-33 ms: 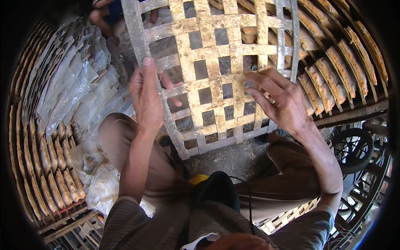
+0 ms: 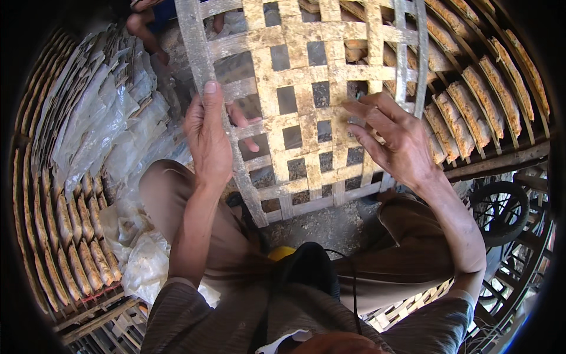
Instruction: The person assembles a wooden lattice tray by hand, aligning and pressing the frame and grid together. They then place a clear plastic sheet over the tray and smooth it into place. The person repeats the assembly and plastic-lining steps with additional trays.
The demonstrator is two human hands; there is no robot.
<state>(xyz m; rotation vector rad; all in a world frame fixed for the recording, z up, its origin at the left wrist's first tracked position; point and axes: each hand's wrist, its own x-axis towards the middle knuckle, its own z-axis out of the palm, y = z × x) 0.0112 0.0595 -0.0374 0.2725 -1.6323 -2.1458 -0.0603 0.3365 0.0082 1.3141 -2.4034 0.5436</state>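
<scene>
A flat lattice tray (image 2: 298,112) of woven bamboo strips is held upright and slightly tilted in front of me. Its pale strips carry dark stains, and grey strips edge its sides. My left hand (image 2: 209,138) grips the left edge, thumb on the near face and fingertips showing through the gaps behind. At the right part of the lattice, my right hand (image 2: 398,138) has bent fingers, with index and thumb apart at the strips. Whether those fingertips press on the tray is hard to see, and nothing shows between them.
Racks of brownish slabs (image 2: 466,115) stand at the right, with more slabs (image 2: 73,265) at the left. Crumpled clear plastic sheets (image 2: 100,124) drape beside them. A black wheel (image 2: 500,212) is at lower right. Another person's leg (image 2: 144,35) shows at the top left.
The lattice tray has shifted slightly to the right, its left edge still in my left hand. My right hand has barely moved.
</scene>
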